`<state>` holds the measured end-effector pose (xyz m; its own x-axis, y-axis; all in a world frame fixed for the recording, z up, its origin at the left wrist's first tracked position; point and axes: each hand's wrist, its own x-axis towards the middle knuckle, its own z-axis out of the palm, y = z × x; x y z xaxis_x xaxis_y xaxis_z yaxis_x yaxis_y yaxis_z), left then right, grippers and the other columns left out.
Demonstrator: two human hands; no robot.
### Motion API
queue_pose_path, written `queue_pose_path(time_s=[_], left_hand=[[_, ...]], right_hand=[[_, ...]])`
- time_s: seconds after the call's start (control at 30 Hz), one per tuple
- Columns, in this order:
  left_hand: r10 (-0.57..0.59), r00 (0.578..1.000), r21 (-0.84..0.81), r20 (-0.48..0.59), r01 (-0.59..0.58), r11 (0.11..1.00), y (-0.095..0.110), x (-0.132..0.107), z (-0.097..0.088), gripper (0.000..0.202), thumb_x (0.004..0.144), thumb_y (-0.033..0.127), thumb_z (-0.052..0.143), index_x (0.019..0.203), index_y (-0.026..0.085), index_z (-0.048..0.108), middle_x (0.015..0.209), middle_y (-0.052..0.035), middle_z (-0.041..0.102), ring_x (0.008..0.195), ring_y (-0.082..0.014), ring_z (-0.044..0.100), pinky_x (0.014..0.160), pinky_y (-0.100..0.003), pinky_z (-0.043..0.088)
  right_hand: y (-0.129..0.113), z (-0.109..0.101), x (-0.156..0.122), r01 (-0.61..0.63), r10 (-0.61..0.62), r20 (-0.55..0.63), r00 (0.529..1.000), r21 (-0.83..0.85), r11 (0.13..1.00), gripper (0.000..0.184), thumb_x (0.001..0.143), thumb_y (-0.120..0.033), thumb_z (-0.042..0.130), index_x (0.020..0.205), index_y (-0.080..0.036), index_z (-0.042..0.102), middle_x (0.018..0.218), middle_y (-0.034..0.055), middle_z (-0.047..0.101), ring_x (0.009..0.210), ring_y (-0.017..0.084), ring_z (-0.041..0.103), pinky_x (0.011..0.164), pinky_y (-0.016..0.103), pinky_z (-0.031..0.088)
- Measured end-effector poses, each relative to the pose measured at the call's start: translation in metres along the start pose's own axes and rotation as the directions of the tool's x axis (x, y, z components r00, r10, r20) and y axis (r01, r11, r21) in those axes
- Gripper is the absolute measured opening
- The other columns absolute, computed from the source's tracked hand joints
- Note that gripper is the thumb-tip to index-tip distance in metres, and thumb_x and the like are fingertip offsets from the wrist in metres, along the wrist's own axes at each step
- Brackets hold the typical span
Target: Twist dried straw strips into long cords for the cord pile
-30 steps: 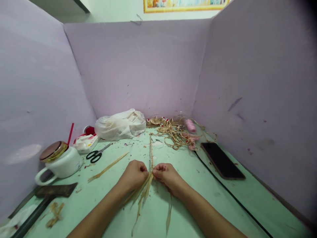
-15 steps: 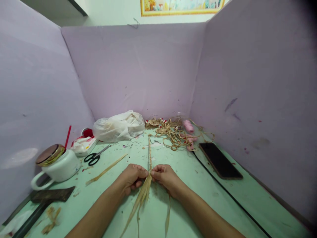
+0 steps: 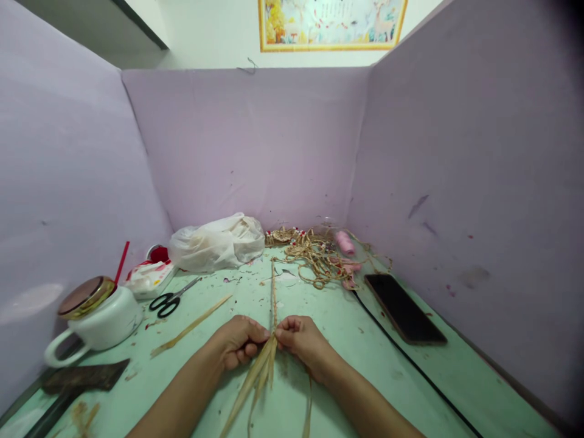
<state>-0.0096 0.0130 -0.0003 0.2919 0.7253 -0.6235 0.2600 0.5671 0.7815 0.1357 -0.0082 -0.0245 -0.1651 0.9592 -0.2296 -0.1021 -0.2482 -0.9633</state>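
Observation:
A thin straw-coloured braid runs from the back of the table straight toward me. At its near end my left hand pinches the flat, dry strips from the left, with thumb and forefinger together. From the right, my right hand pinches the same spot, its fingertips almost touching the left ones. Several loose strips fan out below the pinch toward me. One more strip hangs down from under my right hand. My fingers partly hide where the braid meets the loose strips.
On the left are a lidded white mug, scissors, a hammer-like tool and a loose dry strip. A white plastic bag, tangled braided cord and pink thread lie at the back. A phone and black cable are right.
The whole view has tilted up slightly, so everything sits lower in the picture. Both hands keep their pinch at the braid's near end; the loose strips have shifted a little.

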Motion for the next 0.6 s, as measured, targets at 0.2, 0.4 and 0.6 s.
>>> queue_pose_path(time_s=[0.2,0.4,0.6], left_hand=[[-0.052,0.999,0.036,-0.013,0.052,0.998,0.004,0.002,0.002,0.021,0.049,0.029,0.065,0.051,0.012,0.051,0.031,0.0049,0.033,0.028,-0.0007,0.019,0.032,-0.015,0.004],[-0.121,0.987,-0.052,0.103,0.127,0.991,0.008,0.011,0.000,0.015,0.053,0.021,0.060,0.053,0.008,0.054,0.037,0.0048,0.036,0.028,0.0012,0.020,0.029,-0.013,0.005],[-0.108,0.991,-0.138,0.085,0.119,0.983,0.008,0.005,0.006,0.013,0.056,0.018,0.058,0.052,0.011,0.048,0.040,0.0052,0.038,0.028,0.0012,0.019,0.030,-0.013,0.005]], right_hand=[[0.002,-0.001,0.001,0.014,-0.014,-0.005,1.000,0.005,1.000,0.014,0.055,-0.023,0.061,0.057,-0.013,0.051,0.047,-0.0024,0.051,0.044,0.006,0.038,0.046,0.021,0.024],[0.003,0.000,0.002,0.028,-0.028,0.011,1.000,0.040,0.999,0.018,0.054,-0.025,0.064,0.057,-0.014,0.050,0.048,-0.0027,0.052,0.045,0.006,0.040,0.048,0.020,0.027],[-0.003,-0.001,-0.003,-0.022,0.023,-0.018,1.000,0.053,0.998,0.019,0.053,-0.024,0.065,0.059,-0.014,0.051,0.045,-0.0037,0.050,0.042,0.005,0.038,0.045,0.020,0.025]])
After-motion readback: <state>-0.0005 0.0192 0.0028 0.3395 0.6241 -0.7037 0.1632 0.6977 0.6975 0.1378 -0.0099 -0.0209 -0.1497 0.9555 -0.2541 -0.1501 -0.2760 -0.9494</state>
